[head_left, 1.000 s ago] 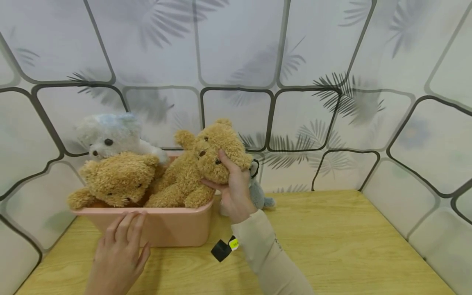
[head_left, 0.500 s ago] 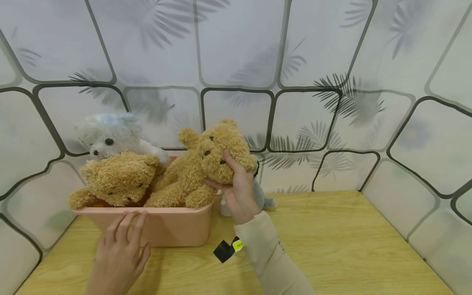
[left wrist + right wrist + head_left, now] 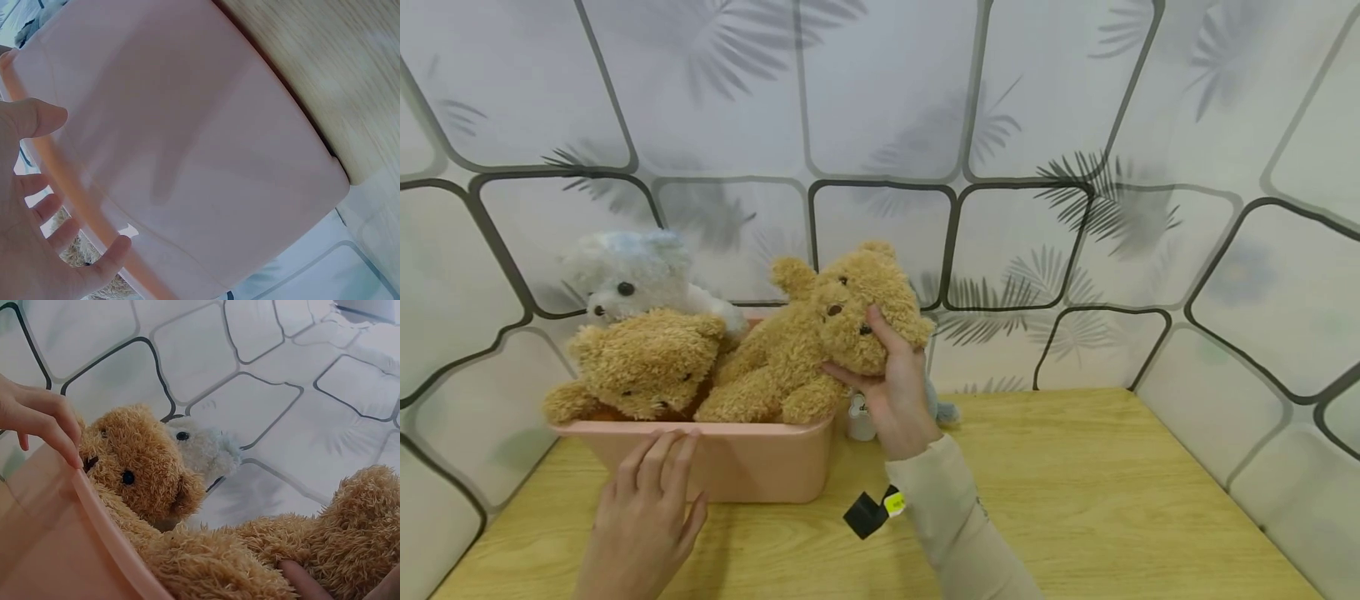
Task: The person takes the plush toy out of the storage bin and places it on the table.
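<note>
My right hand [image 3: 901, 398] grips a tan teddy bear [image 3: 790, 354] by the head, with the thumb across its face and fingers beneath. The bear leans sideways, its lower body inside a pink plastic bin [image 3: 767, 467] and its head out past the right end. My left hand [image 3: 643, 504] rests its fingertips on the bin's front rim, thumb held apart, as the left wrist view also shows. Another tan teddy bear [image 3: 643, 358] slumps face-down over the rim at the left. Behind that sits a white plush toy [image 3: 640, 271]; its lower part is hidden.
A grey plush toy [image 3: 947, 412] is mostly hidden behind my right hand. A small white tag [image 3: 861, 423] shows beside the bin. A black piece with a yellow label [image 3: 867, 515] shows by my right sleeve. Patterned curtain [image 3: 1045, 108] stands behind the wooden table [image 3: 1075, 492].
My right hand has moved slightly to the right, drawing the teddy bear's head with it. More of the grey plush toy is now covered. The left hand stays on the rim.
</note>
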A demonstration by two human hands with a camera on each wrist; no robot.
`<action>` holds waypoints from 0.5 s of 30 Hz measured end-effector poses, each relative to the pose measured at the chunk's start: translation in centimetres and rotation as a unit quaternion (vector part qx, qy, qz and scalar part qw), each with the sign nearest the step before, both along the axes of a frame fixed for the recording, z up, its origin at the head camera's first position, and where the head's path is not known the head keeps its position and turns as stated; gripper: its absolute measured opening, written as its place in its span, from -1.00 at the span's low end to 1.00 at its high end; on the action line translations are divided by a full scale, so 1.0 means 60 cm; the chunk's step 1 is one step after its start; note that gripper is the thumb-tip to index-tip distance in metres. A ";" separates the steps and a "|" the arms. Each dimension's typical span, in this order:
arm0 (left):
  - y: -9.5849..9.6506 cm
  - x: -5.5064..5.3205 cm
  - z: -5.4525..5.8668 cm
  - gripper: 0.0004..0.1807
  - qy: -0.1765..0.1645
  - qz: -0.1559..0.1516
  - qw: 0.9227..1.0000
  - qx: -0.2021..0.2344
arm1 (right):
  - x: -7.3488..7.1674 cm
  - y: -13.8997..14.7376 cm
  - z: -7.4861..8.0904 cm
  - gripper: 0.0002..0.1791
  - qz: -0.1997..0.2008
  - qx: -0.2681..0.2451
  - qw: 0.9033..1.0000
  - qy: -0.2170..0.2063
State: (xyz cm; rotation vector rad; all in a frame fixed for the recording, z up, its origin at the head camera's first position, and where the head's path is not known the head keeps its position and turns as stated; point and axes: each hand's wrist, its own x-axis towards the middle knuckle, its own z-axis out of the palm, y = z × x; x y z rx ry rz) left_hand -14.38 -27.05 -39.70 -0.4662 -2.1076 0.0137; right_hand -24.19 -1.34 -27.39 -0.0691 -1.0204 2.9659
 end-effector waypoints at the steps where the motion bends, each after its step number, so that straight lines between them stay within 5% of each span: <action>1: 0.001 0.000 0.000 -0.26 0.000 0.000 1.000 0.000 | 0.001 0.002 0.001 -0.41 -0.004 -0.005 1.000 -0.002; 15: 0.005 0.000 -0.003 -0.23 0.001 0.006 1.000 -0.001 | 0.011 0.056 -0.007 -0.49 0.008 -0.065 0.998 0.018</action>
